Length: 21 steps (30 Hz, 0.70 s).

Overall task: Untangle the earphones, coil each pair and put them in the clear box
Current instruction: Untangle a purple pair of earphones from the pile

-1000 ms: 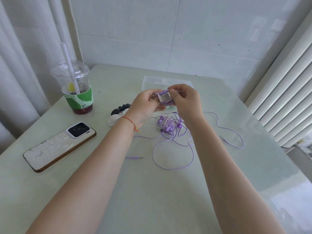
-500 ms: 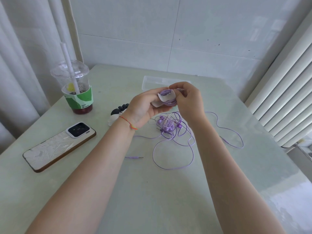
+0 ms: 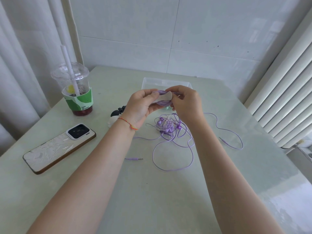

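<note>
You hold one coiled pair of earphones [image 3: 163, 103] in the air between your two hands, directly in front of the clear box [image 3: 168, 81]. Your left hand [image 3: 141, 107] grips the coil from its left side, thumb over the top and fingers curled beneath. Your right hand [image 3: 184, 102] pinches the coil's right side, where a white strip [image 3: 164, 97] crosses the purple windings; whether this strip is a tie or a label cannot be determined.

The governing relation: the clear box lies just beyond the coil, on the far side of both hands, its long axis running left to right across the desk [image 3: 152, 200]. The coil's long axis also runs roughly left to right, so it is already aligned with the box opening. Both hands are about equally near the box; the right hand sits slightly closer to its centre.

In all likelihood, the next move calls for a short forward carry and a lowering into the box, with the grip kept firm so the windings do not spring loose.

The remaining tangle of earphones [image 3: 170, 128] lies on the desk just below your hands, nearer to you, with loose plugs trailing toward left and right. No cable visibly connects the coil to this tangle, though your hands hide part of that region. Check this before carrying forward.
</note>
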Tool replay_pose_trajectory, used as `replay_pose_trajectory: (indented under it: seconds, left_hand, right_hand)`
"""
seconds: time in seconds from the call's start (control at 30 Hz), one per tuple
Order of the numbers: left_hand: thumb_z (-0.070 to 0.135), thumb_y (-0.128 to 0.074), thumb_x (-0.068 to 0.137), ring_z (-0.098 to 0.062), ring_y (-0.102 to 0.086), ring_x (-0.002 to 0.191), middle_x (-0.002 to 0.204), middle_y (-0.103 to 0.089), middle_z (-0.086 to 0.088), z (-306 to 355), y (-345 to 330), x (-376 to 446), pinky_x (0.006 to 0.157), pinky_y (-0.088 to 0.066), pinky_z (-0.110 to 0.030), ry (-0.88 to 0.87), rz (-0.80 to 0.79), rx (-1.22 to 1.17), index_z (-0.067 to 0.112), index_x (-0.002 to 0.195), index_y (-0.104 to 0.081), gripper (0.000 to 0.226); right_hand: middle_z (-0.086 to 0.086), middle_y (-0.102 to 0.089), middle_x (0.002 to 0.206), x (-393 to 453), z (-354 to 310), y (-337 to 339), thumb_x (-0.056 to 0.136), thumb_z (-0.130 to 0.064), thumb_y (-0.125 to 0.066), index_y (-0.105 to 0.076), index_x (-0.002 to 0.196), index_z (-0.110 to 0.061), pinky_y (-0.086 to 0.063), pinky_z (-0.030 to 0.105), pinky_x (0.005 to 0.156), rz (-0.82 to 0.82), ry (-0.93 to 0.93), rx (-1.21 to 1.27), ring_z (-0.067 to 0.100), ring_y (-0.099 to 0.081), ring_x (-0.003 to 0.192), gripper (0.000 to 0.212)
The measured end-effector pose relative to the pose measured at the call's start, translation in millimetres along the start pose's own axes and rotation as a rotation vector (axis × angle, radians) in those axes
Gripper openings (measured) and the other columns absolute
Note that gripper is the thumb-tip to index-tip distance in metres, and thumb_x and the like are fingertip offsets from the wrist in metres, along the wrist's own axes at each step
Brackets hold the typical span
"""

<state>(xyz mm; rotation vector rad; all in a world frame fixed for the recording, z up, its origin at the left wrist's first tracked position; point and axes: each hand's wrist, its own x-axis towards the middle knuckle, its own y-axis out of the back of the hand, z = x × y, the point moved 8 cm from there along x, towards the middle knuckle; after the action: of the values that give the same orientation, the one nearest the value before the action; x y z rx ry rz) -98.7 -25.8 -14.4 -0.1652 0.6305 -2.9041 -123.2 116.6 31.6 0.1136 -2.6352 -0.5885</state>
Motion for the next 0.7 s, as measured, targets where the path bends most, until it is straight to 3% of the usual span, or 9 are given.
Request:
replay_pose_trajectory:
  seconds: [0.1,0.2,0.33,0.47,0.63,0.7]
  left_hand:
    - [-0.001,-0.054,0.095,-0.028,-0.067,0.088,0.1,-0.065,-0.022,-0.7,6.9,2.8,0.073,-0.06,-0.032,-0.006,0.051,-0.027,-0.011,0.116,-0.056,0.023]
    - [-0.001,-0.054,0.095,-0.028,-0.067,0.088,0.098,-0.066,-0.021,0.0,7.0,2.9,0.075,-0.06,-0.034,-0.007,0.059,-0.048,-0.006,0.105,-0.059,0.011]
    - [0.0,-0.055,0.095,-0.028,-0.067,0.088,0.095,-0.067,-0.018,-1.1,6.0,4.3,0.078,-0.06,-0.037,-0.005,0.066,-0.092,-0.001,0.097,-0.057,0.003]
    - [-0.001,-0.055,0.094,-0.03,-0.067,0.087,0.096,-0.066,-0.02,-3.3,9.4,6.1,0.08,-0.06,-0.039,0.003,0.079,-0.124,-0.007,0.11,-0.055,0.017]
    - [0.002,-0.059,0.092,-0.025,-0.07,0.083,0.086,-0.073,-0.011,-1.5,11.0,4.5,0.081,-0.06,-0.038,-0.005,0.053,-0.139,0.005,0.096,-0.061,0.005]
    - [0.004,-0.064,0.09,-0.025,-0.071,0.084,0.089,-0.073,-0.011,-2.0,10.3,3.0,0.078,-0.059,-0.035,-0.007,0.03,-0.109,0.005,0.099,-0.064,0.009]
  right_hand:
    - [0.001,-0.054,0.096,2.6,2.3,-2.4,0.089,-0.013,-0.059,-0.075,0.099,-0.024,-0.051,0.025,0.071,-0.01,0.002,-0.027,0.014,-0.061,0.07,0.023]
    - [-0.004,-0.063,0.083,1.5,2.8,-2.3,0.089,-0.009,-0.059,-0.075,0.094,-0.022,-0.051,0.026,0.068,-0.03,-0.025,0.005,0.016,-0.06,0.07,0.022]
    - [0.01,-0.071,0.073,0.2,8.3,1.1,0.087,-0.007,-0.066,-0.068,0.089,-0.004,-0.052,0.023,0.057,-0.005,-0.094,0.107,0.011,-0.061,0.053,0.004]
    - [0.011,-0.072,0.075,0.0,15.3,-5.0,0.085,-0.005,-0.063,-0.071,0.084,-0.006,-0.06,0.036,0.07,-0.03,-0.164,0.176,0.019,-0.068,0.065,0.007]
    - [0.0,-0.068,0.069,0.8,22.4,-5.1,0.083,-0.033,-0.072,-0.07,0.077,-0.009,-0.056,0.051,0.084,-0.064,-0.234,0.192,0.016,-0.067,0.071,0.025]
    - [0.004,-0.069,0.071,0.2,22.1,-3.2,0.084,-0.029,-0.074,-0.067,0.081,-0.004,-0.057,0.05,0.084,-0.07,-0.227,0.219,0.023,-0.07,0.072,0.026]
